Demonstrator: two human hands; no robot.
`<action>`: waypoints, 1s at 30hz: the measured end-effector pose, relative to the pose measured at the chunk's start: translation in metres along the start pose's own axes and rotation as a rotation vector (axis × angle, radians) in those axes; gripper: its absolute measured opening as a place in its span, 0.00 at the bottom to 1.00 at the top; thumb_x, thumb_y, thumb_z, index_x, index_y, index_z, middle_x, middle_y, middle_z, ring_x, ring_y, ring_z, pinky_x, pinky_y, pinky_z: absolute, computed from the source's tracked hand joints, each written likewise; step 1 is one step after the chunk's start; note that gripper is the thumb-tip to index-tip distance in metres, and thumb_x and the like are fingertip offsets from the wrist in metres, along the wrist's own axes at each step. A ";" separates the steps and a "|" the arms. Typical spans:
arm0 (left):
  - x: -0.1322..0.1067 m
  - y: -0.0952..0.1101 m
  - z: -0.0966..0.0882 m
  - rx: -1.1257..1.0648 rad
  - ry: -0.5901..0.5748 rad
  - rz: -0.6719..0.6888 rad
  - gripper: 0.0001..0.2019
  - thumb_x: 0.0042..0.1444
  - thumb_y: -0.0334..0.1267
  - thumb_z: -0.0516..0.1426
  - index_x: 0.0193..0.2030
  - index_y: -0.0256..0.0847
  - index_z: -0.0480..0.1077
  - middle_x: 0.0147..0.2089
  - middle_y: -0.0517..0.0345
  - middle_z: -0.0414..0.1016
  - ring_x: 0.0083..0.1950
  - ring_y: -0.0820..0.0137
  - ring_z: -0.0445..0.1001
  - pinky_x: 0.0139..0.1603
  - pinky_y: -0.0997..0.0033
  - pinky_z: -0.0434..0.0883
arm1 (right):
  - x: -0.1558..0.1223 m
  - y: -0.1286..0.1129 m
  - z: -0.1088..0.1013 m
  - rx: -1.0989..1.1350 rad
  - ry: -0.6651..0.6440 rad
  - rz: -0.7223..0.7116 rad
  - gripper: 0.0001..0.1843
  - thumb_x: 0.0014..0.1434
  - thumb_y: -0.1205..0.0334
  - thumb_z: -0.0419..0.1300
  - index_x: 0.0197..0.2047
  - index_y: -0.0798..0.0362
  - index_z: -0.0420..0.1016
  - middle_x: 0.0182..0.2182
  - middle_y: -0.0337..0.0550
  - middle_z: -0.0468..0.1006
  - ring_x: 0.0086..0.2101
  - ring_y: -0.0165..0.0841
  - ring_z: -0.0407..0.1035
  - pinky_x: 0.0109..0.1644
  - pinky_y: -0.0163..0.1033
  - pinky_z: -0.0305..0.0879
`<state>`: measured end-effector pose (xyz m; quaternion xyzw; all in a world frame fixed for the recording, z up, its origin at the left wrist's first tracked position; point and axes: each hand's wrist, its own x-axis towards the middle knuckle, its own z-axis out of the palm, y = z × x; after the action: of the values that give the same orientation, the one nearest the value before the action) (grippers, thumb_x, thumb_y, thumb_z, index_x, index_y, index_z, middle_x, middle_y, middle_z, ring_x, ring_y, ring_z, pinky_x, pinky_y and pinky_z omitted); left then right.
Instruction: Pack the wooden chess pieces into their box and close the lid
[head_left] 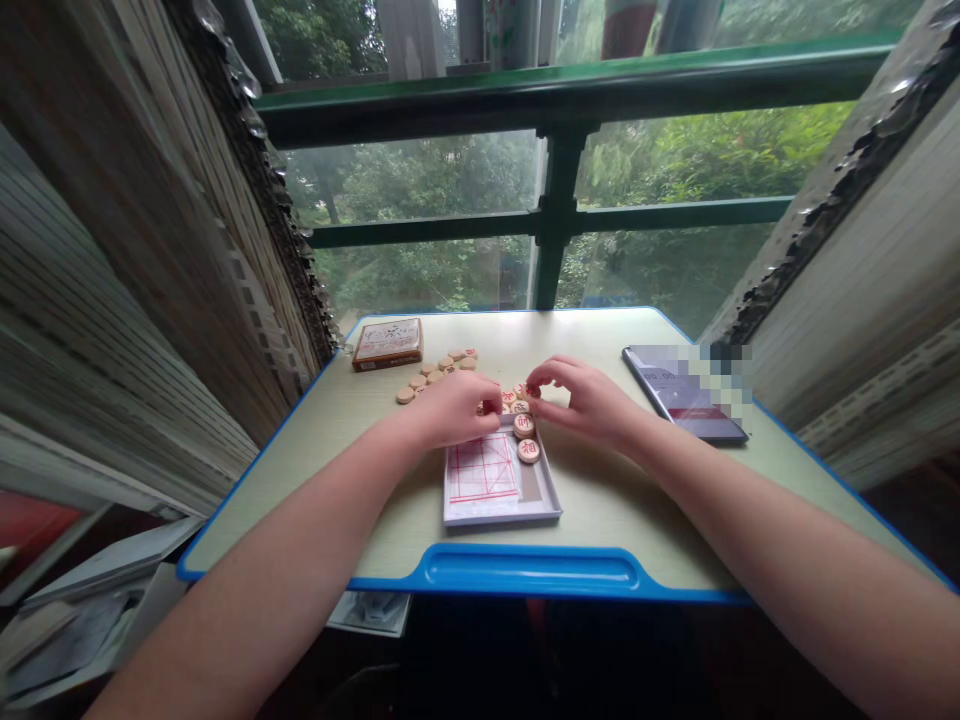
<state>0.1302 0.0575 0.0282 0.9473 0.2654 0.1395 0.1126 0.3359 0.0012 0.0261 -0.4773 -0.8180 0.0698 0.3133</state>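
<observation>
I can't tell whether my curled left hand point(456, 408) or right hand point(583, 402) pinches anything; xiangqi pieces point(523, 426) beside my fingertips look light, stiff, best rim-held.

So the table point(622, 510) is pale with a blue rim and a molded blue groove point(532, 570) along the near edge. Sitting right on it: a brown box point(388, 343) far left, loose round wooden pieces point(406, 396) beside that, a shallow white tray point(502, 519) near the middle, plus a phone or tablet point(667, 395) off right.
</observation>
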 end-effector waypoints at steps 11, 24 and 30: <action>-0.001 -0.003 0.002 0.018 0.019 -0.039 0.05 0.48 0.35 0.55 0.26 0.39 0.71 0.27 0.59 0.73 0.28 0.73 0.67 0.30 0.74 0.60 | -0.003 -0.033 -0.014 -0.062 -0.326 -0.159 0.03 0.50 0.66 0.60 0.31 0.52 0.72 0.29 0.41 0.75 0.31 0.32 0.67 0.37 0.37 0.62; -0.001 -0.001 0.003 0.035 0.018 -0.021 0.06 0.50 0.35 0.54 0.27 0.39 0.71 0.29 0.58 0.73 0.30 0.73 0.67 0.32 0.74 0.60 | -0.006 -0.034 -0.012 -0.082 -0.345 -0.113 0.03 0.50 0.65 0.61 0.31 0.53 0.75 0.28 0.41 0.74 0.29 0.30 0.65 0.33 0.34 0.59; -0.002 0.002 0.000 0.037 -0.002 -0.015 0.06 0.51 0.35 0.54 0.28 0.39 0.72 0.30 0.58 0.73 0.31 0.72 0.67 0.32 0.74 0.60 | -0.006 -0.034 -0.014 -0.059 -0.356 -0.115 0.04 0.50 0.66 0.60 0.31 0.54 0.75 0.29 0.42 0.73 0.29 0.29 0.64 0.34 0.34 0.59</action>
<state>0.1296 0.0550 0.0285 0.9473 0.2748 0.1331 0.0965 0.3204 -0.0247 0.0485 -0.4188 -0.8882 0.1111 0.1530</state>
